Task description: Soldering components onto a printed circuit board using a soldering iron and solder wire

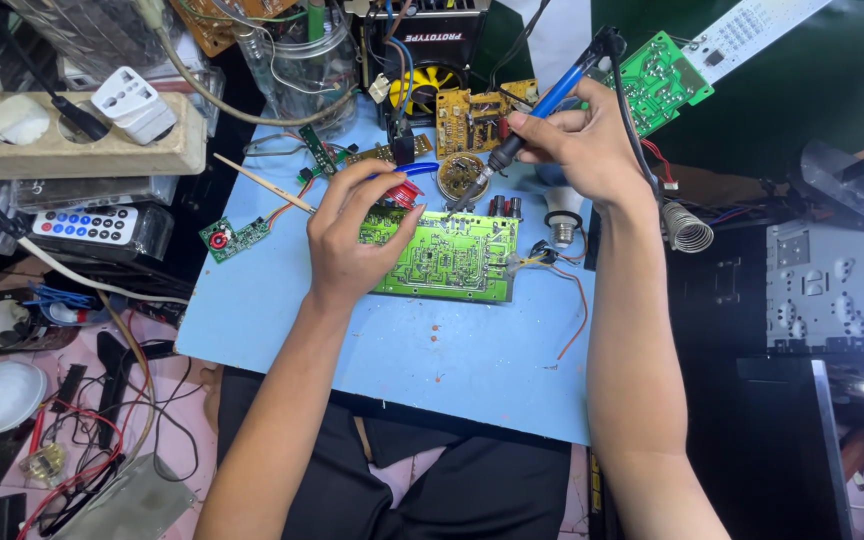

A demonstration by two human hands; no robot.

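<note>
Left fingers point(377, 215) pressing down the green circuit board point(447, 257) mid-mat on my desk point(472, 360), right fingers point(542, 125) clamped around the blue soldering iron point(527, 125), tip touching the board's top edge.

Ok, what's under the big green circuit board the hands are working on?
The green circuit board lies flat on a blue mat. The left hand presses its left end; the right hand holds a soldering iron to its top edge. Anything directly beneath the board is hidden.
</note>
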